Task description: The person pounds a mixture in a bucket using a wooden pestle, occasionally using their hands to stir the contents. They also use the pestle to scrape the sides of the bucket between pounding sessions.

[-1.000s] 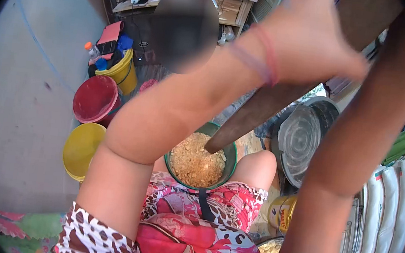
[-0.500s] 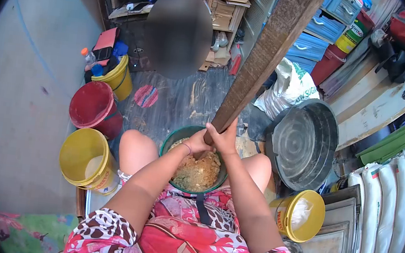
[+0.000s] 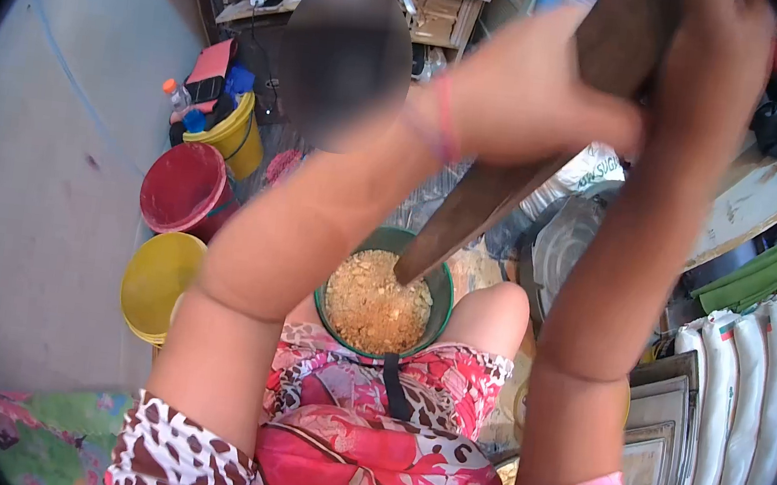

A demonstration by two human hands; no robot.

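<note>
My left hand (image 3: pixel 544 93) is raised high and wrapped round a long, dark wooden beam (image 3: pixel 478 210). My right hand (image 3: pixel 718 45), smeared by motion near the top right, closes round the same beam further up. The beam slants down and left, and its narrower lower end overlaps the crumbs in this view. A green tub (image 3: pixel 443 311) sits between my thighs, holding coarse, golden-brown crumbs (image 3: pixel 377 303) with paler lumps among them.
Along the wall on my left stand a yellow bucket (image 3: pixel 149 287), a red bucket (image 3: pixel 179 185) and another yellow bucket (image 3: pixel 245 135) with items on top. To my right are a large grey basin (image 3: pixel 566 244), stacked trays (image 3: pixel 647 454) and several white filled bags (image 3: pixel 743 408).
Both hands have risen from low over the tub to high in front of me, bringing the beam up and closer. Its lower end has lifted from within the crumbs.
</note>
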